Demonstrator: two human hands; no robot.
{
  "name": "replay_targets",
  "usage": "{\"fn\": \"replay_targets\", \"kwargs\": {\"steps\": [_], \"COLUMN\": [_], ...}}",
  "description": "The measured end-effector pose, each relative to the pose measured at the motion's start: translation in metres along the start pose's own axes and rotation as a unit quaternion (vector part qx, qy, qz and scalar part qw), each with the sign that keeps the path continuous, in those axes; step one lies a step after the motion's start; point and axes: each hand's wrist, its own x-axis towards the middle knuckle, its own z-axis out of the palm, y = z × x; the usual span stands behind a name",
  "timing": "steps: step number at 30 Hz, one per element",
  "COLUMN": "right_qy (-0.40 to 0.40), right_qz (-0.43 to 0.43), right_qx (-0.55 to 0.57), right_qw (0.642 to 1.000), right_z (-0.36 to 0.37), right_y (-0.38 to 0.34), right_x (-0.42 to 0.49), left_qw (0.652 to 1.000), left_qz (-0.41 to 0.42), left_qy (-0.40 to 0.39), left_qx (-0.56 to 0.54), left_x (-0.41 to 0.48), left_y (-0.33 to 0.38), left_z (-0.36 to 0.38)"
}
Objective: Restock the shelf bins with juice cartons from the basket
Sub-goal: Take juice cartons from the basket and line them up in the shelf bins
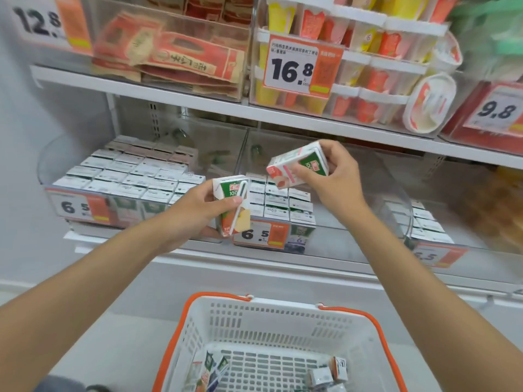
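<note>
Two small juice cartons raised together before the lower shelf. Grips a white-and-green cardboard carton with a straw on its face point(233, 205) upright in the left hand point(198, 210), fingers curled round its sides, just in front of an orange-and-white price tag point(260, 234). Pinches a white, green and pink cardboard carton point(297, 164), tilted on its side, in the right hand point(331, 176), thumb and fingertips closed on its edges, above the stacked cartons in the middle clear plastic bin point(353, 219). Leaves a few loose cartons point(328, 374) lying in the white slotted plastic basket with orange handles point(181, 329) below. Shows packed rows of white-topped cartons point(127, 176) in the left clear plastic bin point(49, 165), and the middle bin stocked only along its left part.

To place well:
- Turn each carton upright to match the rows.
- Check flavour against bin.
- Set down flush beside the existing stack, one hand at a time.
- Lower rather than drop, to avoid toppling neighbours.
- Loosen the fingers only after seating the base flat.
</note>
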Motion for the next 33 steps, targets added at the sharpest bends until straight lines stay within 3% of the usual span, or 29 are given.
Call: {"fn": "replay_targets", "kwargs": {"steps": [7,10,14,17,20,23,26,30,33], "right_qy": [-0.095,-0.114,-0.159,-0.262,-0.41,-0.46,-0.426,-0.28,-0.336], "right_qz": [-0.032,-0.048,-0.035,0.03,0.172,0.253,0.252,0.092,0.091], "right_qx": [-0.061,-0.148,-0.303,-0.335,-0.246,-0.174,-0.149,-0.12,0.011], "right_qw": [0.993,0.981,0.939,0.904,0.861,0.833,0.856,0.948,0.938], "right_z": [0.102,0.141,0.183,0.209,0.23,0.236,0.227,0.203,0.172], "right_y": [-0.042,-0.036,-0.014,0.003,0.011,0.013,0.01,-0.014,-0.041], "right_x": [0.017,0.037,0.07,0.085,0.087,0.087,0.081,0.049,0.016], "left_qw": [0.995,0.992,0.989,0.991,0.991,0.99,0.99,0.992,0.995], "left_qz": [0.0,-0.012,-0.017,-0.021,-0.025,-0.027,-0.026,-0.013,0.001], "left_qy": [0.102,0.122,0.136,0.121,0.116,0.123,0.125,0.119,0.099], "left_qx": [-0.019,-0.028,-0.052,-0.058,-0.063,-0.061,-0.065,-0.034,0.01], "left_x": [-0.032,-0.041,-0.043,-0.043,-0.044,-0.043,-0.043,-0.046,-0.048], "left_y": [0.0,-0.006,-0.014,-0.018,-0.019,-0.019,-0.017,-0.013,-0.007], "left_z": [-0.069,-0.097,-0.12,-0.127,-0.132,-0.134,-0.134,-0.122,-0.097]}}
